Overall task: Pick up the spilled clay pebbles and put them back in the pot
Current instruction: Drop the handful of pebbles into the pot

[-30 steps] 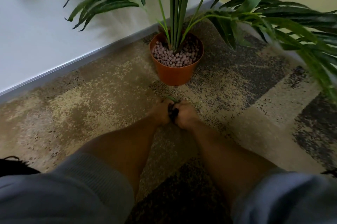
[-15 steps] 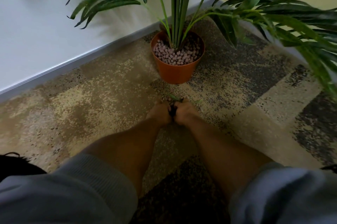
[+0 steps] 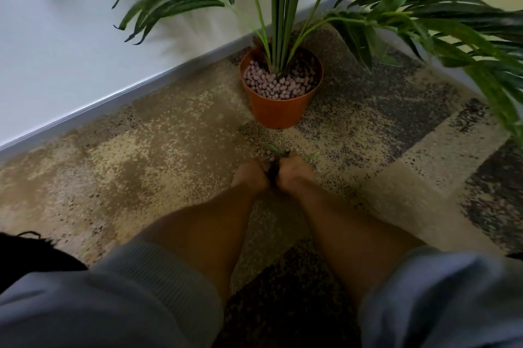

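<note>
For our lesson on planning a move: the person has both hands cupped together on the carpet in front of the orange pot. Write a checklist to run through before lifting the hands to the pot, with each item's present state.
1. Left hand and right hand pressed side to side, no wide gap: ok.
2. Spilled clay pebbles actually held between the hands: cannot tell, only a dark patch shows there.
3. Orange pot upright on the carpet: ok.
4. Room left in the pot above its pebbles: ok, rim stands higher.
5. Path from hands to pot free of objects: ok, though the fronds overhang.
6. No pebbles left behind on the carpet: cannot tell.
</note>
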Action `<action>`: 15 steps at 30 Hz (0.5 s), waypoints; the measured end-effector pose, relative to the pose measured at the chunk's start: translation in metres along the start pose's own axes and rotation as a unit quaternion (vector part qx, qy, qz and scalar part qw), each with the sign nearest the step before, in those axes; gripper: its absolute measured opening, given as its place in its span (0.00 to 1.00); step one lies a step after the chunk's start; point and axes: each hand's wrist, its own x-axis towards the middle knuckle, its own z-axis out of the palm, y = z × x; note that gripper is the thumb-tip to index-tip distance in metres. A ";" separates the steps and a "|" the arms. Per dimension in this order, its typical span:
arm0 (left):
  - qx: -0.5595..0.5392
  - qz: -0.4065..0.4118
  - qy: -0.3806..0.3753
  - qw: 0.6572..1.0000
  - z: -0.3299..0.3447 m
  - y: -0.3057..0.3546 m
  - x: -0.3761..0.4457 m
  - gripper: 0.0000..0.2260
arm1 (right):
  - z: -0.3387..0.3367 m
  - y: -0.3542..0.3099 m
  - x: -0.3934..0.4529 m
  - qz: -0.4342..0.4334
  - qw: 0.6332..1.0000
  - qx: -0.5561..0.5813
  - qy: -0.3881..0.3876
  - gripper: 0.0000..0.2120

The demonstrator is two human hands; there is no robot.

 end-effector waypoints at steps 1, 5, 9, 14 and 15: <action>-0.039 -0.020 0.002 0.999 0.000 -0.002 0.001 0.08 | 0.002 0.000 0.000 0.001 1.000 0.003 0.001 0.12; -0.274 -0.132 0.013 0.952 0.004 -0.004 0.009 0.06 | 0.002 0.001 0.004 0.088 0.986 0.140 0.002 0.10; -0.578 -0.217 0.014 0.787 0.000 0.003 0.007 0.09 | -0.007 0.002 0.005 0.261 0.664 0.700 -0.038 0.17; -0.805 -0.197 0.004 0.559 -0.018 0.009 -0.004 0.14 | -0.021 0.008 -0.003 0.225 0.455 0.858 -0.080 0.06; -0.824 -0.188 -0.007 0.534 -0.022 0.011 -0.008 0.12 | -0.025 0.008 -0.003 0.214 0.439 0.869 -0.081 0.07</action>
